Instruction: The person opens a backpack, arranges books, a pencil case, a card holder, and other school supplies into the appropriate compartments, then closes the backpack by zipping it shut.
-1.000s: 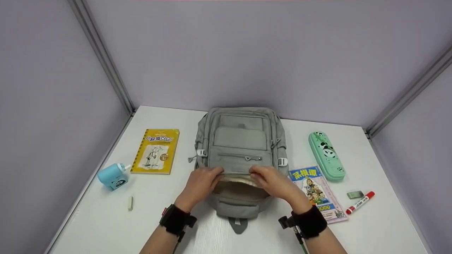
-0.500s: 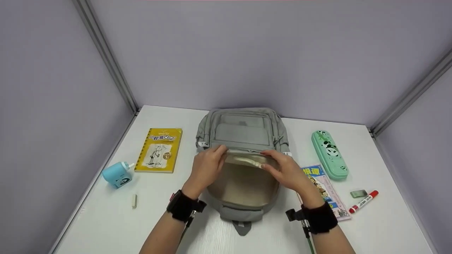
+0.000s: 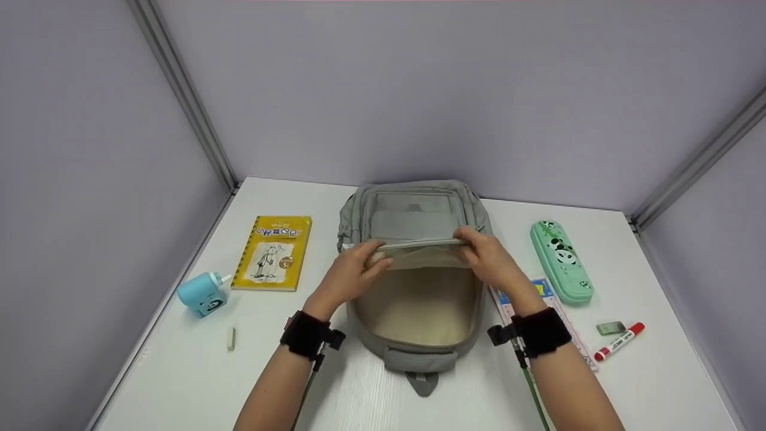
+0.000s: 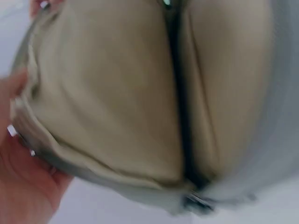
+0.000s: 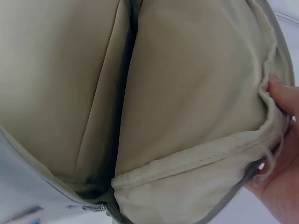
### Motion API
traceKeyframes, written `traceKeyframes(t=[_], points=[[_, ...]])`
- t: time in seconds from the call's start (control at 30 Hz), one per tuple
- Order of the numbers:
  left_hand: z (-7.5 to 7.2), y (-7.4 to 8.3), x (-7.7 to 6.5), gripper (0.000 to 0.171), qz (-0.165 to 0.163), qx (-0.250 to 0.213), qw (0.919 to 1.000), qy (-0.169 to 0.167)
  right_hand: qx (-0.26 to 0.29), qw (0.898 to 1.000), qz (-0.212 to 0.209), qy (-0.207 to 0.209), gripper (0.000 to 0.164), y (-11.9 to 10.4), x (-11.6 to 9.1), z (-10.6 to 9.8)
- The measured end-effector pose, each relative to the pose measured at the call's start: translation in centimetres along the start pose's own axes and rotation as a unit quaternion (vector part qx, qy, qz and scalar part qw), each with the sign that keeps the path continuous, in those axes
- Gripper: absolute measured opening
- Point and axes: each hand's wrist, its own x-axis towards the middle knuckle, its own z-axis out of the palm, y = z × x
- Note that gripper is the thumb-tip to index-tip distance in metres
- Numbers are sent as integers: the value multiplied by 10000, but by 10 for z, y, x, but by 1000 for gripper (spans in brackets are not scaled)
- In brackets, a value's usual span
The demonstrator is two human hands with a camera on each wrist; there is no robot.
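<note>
backpack | long axis near-to-far, handle nearest | left hand, right hand: fingers pinching flap

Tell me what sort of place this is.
Probably a partitioned recording booth: plain panels stand along three sides of a white table, and cabled black wristbands are worn.

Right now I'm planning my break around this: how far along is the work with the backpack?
Done: the backpack is open, its beige lining showing.
In hand: the left hand and right hand hold up the edge of its front flap.
Left, probably: loading it, since the yellow book, green case and red marker all lie outside on the table.
</note>
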Motion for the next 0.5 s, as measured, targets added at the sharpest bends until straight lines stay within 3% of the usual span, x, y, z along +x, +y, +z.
traceKeyframes(t=[0.07,0.17,0.33,0.5], points=[[1,-7,-1,43,-210,-407,9988,-193,-4,10000,60,76,19,2,6,-5],[3,-14,0,41,-321,-543,9979,-145,16,9999,125,78,21,3,14,-12],[6,-18,9,32,-131,168,9990,383,122,9995,286,-17,18,6,25,-16],[6,-18,23,32,-252,578,9959,655,200,9989,413,16,17,8,28,-17]])
